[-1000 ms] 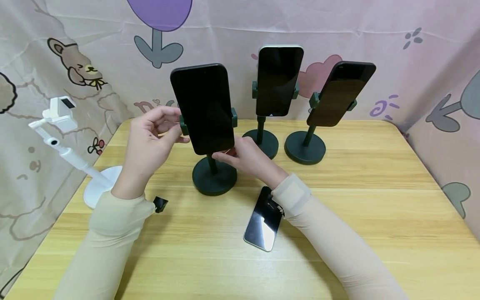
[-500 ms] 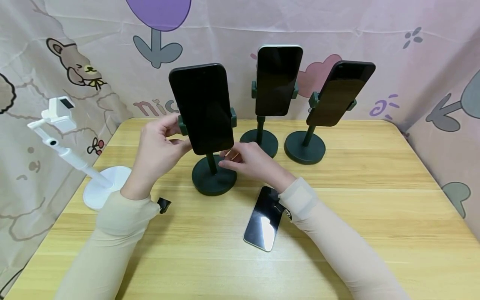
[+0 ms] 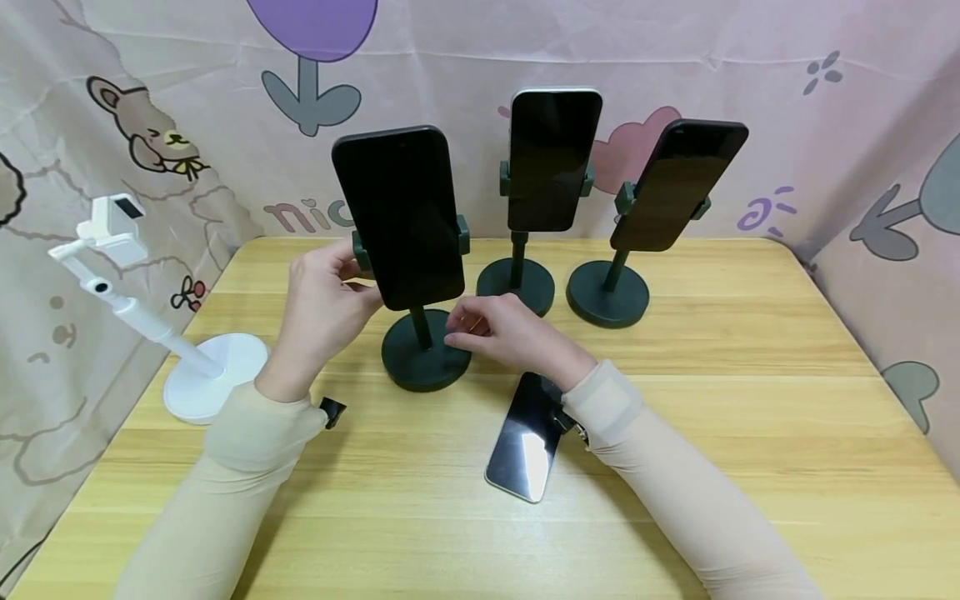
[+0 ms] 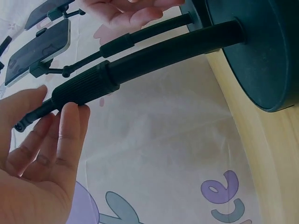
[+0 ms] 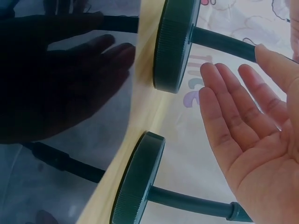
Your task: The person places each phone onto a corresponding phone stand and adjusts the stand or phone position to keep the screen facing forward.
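A black phone (image 3: 399,218) sits tilted in the clamp of a dark green phone stand (image 3: 424,358) at centre-left. My left hand (image 3: 324,304) is behind the phone's left side. In the left wrist view, its thumb and fingers pinch the stand's pole near the ribbed collar (image 4: 84,87). Just right of the pole, my right hand (image 3: 513,332) hovers over the base with loosely bent fingers. In the right wrist view its palm (image 5: 266,172) holds nothing. Another phone (image 3: 521,446) lies face up on the table below the right wrist.
Two more green stands hold a white-edged phone (image 3: 553,162) and a black phone (image 3: 678,185) behind, to the right. A white stand (image 3: 217,375) with a small white device on top is at the left. A patterned cloth (image 3: 450,50) hangs behind the wooden table (image 3: 735,433).
My right hand has drawn back from the stand's pole, down and to the right. My left hand has moved right, further behind the phone. The stands hold their places.
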Demonstrator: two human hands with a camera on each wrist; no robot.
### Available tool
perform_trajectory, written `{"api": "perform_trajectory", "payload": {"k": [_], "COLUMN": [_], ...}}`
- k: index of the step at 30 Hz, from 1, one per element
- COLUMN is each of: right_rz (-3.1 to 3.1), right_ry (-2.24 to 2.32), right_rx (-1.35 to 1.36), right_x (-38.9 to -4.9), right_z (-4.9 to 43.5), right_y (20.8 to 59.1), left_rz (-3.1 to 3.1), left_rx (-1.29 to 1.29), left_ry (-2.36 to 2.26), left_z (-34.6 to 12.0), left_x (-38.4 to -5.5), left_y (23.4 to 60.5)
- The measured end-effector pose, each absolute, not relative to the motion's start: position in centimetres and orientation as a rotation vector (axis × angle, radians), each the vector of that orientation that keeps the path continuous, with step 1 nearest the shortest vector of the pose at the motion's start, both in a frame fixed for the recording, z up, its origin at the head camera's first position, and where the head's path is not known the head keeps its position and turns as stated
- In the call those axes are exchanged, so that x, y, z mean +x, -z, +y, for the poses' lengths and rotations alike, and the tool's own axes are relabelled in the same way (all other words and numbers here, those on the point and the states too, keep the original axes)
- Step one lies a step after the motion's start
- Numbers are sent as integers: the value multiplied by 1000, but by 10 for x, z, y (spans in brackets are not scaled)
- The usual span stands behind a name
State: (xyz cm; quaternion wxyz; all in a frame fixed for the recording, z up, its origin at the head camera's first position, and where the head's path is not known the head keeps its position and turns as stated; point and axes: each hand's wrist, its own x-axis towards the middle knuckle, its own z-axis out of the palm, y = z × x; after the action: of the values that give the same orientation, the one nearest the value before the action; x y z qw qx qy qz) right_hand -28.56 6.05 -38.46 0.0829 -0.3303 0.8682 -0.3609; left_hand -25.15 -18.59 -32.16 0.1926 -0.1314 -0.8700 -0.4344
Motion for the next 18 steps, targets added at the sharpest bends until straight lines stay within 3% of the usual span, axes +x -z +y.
{"api": "perform_trajectory", "payload": {"k": [18], "right_rz": [2500], "right_ry": [999], "right_rx": [-1018], "right_x": [-294], "right_z": [46], "right_y": [389], "left_rz": [-2318], "left_rx": [-444], "left_ry": [1170], "left_z": [-183], "left_x": [-257], "left_y": [332]}}
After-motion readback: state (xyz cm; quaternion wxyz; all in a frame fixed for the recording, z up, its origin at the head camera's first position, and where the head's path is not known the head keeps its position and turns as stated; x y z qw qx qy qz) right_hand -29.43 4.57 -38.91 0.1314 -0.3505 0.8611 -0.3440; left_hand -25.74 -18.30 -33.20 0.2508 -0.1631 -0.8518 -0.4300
